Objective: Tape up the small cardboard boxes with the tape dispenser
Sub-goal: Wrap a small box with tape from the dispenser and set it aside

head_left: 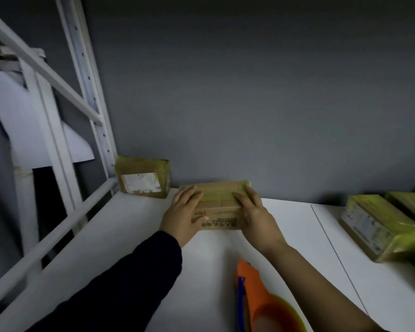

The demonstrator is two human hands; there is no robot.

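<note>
With the left hand (pixel 183 213) and right hand (pixel 255 213) spread flat on the box (pixel 219 198) beyond the tape dispenser (pixel 250 293), uneven pressure could crease its tape.

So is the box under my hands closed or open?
Closed: the box has a flat top under yellowish tape, left hand and right hand pressing it.
</note>
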